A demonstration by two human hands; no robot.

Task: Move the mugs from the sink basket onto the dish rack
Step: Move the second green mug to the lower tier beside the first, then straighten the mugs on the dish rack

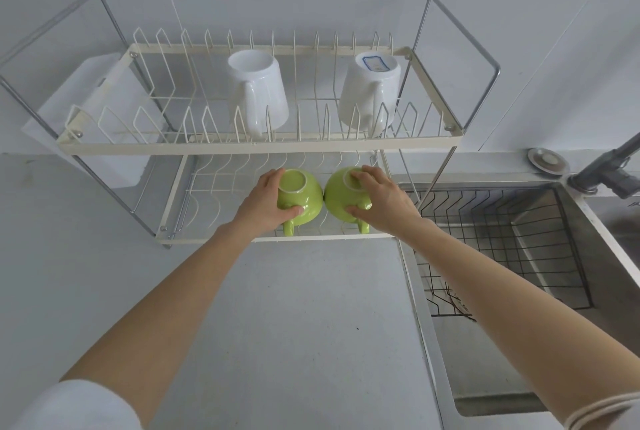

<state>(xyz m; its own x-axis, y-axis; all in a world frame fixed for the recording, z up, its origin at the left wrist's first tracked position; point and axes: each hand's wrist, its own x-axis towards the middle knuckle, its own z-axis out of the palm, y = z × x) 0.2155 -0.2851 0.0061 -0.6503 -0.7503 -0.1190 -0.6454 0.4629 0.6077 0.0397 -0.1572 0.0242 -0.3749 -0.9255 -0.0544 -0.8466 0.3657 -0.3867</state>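
Two green mugs stand upside down side by side on the lower tier of the cream dish rack (104, 147), their handles pointing toward me. My left hand (265, 203) grips the left green mug (304, 192) and my right hand (379, 201) grips the right green mug (337, 197). Up on the top tier, two white mugs, one (258, 90) near the middle and one (369, 90) at the right, rest upside down between the wires. The black wire sink basket (502, 239) sits in the sink to the right with no mugs visible in it.
A steel sink (588, 239) fills the right side, with a dark faucet (613, 170) and a round metal cap (547, 160) behind it. A white cutting board (100, 97) leans at the rack's left end. Grey countertop (294, 325) lies in front of the rack.
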